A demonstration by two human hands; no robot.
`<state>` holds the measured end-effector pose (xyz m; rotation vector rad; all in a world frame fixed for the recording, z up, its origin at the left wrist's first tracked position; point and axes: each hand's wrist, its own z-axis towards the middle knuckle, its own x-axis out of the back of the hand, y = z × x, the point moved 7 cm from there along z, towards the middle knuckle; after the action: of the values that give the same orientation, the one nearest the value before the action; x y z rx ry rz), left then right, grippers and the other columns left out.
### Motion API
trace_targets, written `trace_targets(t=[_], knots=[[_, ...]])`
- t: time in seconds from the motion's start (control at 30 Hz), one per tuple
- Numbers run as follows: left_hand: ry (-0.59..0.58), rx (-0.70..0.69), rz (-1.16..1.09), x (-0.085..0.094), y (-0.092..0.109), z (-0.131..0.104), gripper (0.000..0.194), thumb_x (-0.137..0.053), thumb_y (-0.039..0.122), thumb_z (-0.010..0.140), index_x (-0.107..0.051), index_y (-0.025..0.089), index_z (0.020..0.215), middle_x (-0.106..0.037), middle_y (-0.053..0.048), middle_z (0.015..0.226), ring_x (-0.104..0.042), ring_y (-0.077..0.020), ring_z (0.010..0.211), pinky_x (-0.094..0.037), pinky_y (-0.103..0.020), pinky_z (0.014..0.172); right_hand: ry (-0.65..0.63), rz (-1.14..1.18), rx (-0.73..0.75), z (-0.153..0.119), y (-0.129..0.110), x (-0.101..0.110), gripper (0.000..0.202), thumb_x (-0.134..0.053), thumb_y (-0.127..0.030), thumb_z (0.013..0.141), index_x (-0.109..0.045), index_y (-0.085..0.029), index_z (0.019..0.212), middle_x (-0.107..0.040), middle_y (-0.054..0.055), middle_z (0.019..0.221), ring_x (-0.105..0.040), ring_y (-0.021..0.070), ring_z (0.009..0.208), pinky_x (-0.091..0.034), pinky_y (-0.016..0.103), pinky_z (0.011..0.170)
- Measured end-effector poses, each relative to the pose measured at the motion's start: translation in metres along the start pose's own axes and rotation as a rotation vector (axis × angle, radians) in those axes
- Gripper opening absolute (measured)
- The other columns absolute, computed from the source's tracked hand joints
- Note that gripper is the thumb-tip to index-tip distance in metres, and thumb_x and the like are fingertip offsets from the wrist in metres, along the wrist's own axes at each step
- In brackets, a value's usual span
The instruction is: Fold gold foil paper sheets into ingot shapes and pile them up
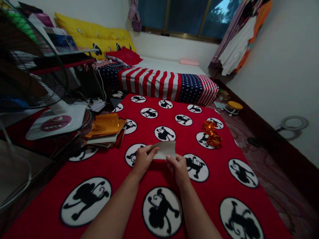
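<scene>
Between my two hands a greyish-white sheet of paper is held above a red cloth printed with black monkeys in white circles. My left hand pinches the sheet's left edge with thumb and fingers. At the lower right corner, my right hand grips it the same way. A stack of gold and pale paper sheets lies on the cloth to the left. To the right sit several crumpled or folded shiny orange-gold foil pieces.
A fan with a white base stands at the left beside a cluttered desk. Beyond the cloth is a bed with a stars-and-stripes cover. A small yellow-topped stool stands on the floor at right, near the wall.
</scene>
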<state>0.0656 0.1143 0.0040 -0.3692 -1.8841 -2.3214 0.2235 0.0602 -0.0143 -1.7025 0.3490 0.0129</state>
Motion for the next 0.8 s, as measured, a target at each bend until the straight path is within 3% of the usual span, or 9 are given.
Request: trace_targets(t=[0.07,0.17,0.23,0.3,0.37,0.43,0.63,0.8], knots=[[0.015,0.043,-0.072,0.002,-0.004,0.001,0.039,-0.061,0.050,0.080,-0.069,0.013,0.081,-0.061,0.001,0.062,-0.052,-0.0114,0.057,-0.039,-0.020,0.054,-0.040,-0.023,-0.028,0.001,0.003,0.000,0.034,-0.069,-0.044,0.070,-0.063,-0.013,0.059,-0.053,-0.002,0.043,-0.034,0.0041,0.033,-0.019,0.018,0.035],[0.033,0.104,-0.358,0.000,-0.007,0.002,0.061,-0.055,0.066,0.078,-0.060,0.012,0.105,-0.057,0.002,0.059,-0.048,-0.0099,0.049,-0.037,-0.020,0.047,0.016,0.014,-0.030,0.002,0.006,0.004,0.035,-0.070,-0.046,0.069,-0.064,-0.013,0.060,-0.054,-0.002,0.043,-0.033,0.0039,0.032,-0.017,0.018,0.033],[-0.004,0.120,-0.506,-0.007,-0.005,0.001,0.076,-0.056,0.073,0.072,-0.050,0.013,0.117,-0.055,0.004,0.058,-0.045,-0.0091,0.044,-0.035,-0.019,0.042,0.076,0.057,0.002,0.001,0.007,0.006,0.035,-0.070,-0.047,0.069,-0.063,-0.013,0.060,-0.052,-0.003,0.043,-0.033,0.0040,0.032,-0.017,0.018,0.034],[-0.085,0.128,-0.502,-0.018,-0.001,-0.002,0.078,-0.068,0.069,0.063,-0.049,0.014,0.114,-0.059,0.003,0.063,-0.048,-0.0092,0.044,-0.037,-0.019,0.042,0.111,0.084,0.036,0.000,0.006,0.005,0.036,-0.071,-0.047,0.070,-0.061,-0.014,0.059,-0.051,-0.003,0.043,-0.033,0.0043,0.035,-0.018,0.018,0.035],[-0.175,0.127,-0.393,-0.030,0.005,-0.007,0.063,-0.077,0.055,0.062,-0.057,0.013,0.104,-0.067,-0.004,0.077,-0.060,-0.0134,0.060,-0.047,-0.021,0.054,0.128,0.104,0.063,-0.001,0.006,0.003,0.037,-0.072,-0.046,0.069,-0.057,-0.015,0.056,-0.048,-0.005,0.043,-0.032,0.0045,0.037,-0.019,0.018,0.037],[-0.261,0.092,-0.327,-0.042,0.011,-0.013,0.045,-0.074,0.047,0.070,-0.063,0.013,0.097,-0.071,-0.008,0.087,-0.066,-0.0184,0.078,-0.052,-0.025,0.070,0.137,0.130,0.080,-0.002,0.005,0.001,0.038,-0.073,-0.045,0.068,-0.052,-0.017,0.053,-0.043,-0.006,0.043,-0.031,0.0047,0.039,-0.020,0.019,0.038],[-0.181,0.107,-0.224,-0.047,0.004,-0.016,0.029,-0.063,0.040,0.081,-0.070,0.012,0.085,-0.073,-0.009,0.083,-0.068,-0.0204,0.081,-0.051,-0.027,0.075,0.139,0.146,0.082,-0.003,0.005,0.000,0.037,-0.073,-0.044,0.067,-0.050,-0.018,0.054,-0.039,-0.007,0.045,-0.030,0.0051,0.042,-0.022,0.019,0.039],[-0.115,0.093,-0.216,-0.037,0.005,-0.013,0.027,-0.062,0.039,0.080,-0.065,0.013,0.072,-0.068,-0.004,0.069,-0.063,-0.0164,0.068,-0.048,-0.024,0.065,0.161,0.130,0.070,-0.004,0.005,0.001,0.035,-0.072,-0.043,0.068,-0.055,-0.016,0.054,-0.041,-0.006,0.044,-0.030,0.0049,0.040,-0.021,0.019,0.039]])
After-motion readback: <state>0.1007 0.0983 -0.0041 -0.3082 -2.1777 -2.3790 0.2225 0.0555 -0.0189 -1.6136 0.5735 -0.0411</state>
